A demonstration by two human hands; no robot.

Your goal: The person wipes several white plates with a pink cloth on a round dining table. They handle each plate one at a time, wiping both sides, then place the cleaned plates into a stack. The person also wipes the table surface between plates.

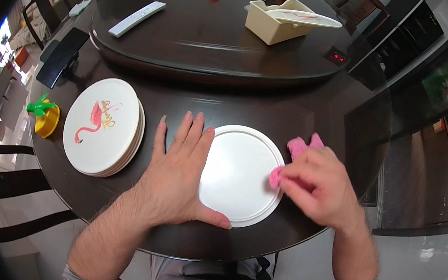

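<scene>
A round white plate (240,175) lies upside down on the dark table, its raised foot ring showing. My left hand (182,168) is spread along the plate's left side, thumb over the near rim and fingers apart. My right hand (319,183) grips a pink cloth (298,147), pinching one end between thumb and fingers against the plate's right rim; the rest of the cloth sticks out beyond the knuckles. To the left stands a stack of white plates (102,125), the top one printed with a pink flamingo and gold lettering.
A yellow pot with a green top (47,122) and a black stand (62,57) are at the left. On the raised glass turntable (201,55) lie a white remote control (137,19) and a cream box (279,29) with a flamingo plate (306,18) leaning across it.
</scene>
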